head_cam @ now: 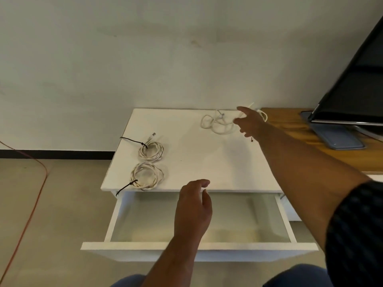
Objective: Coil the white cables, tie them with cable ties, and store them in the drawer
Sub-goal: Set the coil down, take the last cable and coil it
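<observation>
A pale wall (145, 48) with a dark skirting (56, 154) meets a grey floor (51, 204), crossed by an orange cord (35, 195). At right, a monitor (356, 79) stands on a wooden bench (290, 123).

Dim, soft blur, wide-angle edge warp

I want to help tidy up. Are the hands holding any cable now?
No. The right hand reaches open toward the loose cable; the left hand hangs empty over the drawer.
</observation>
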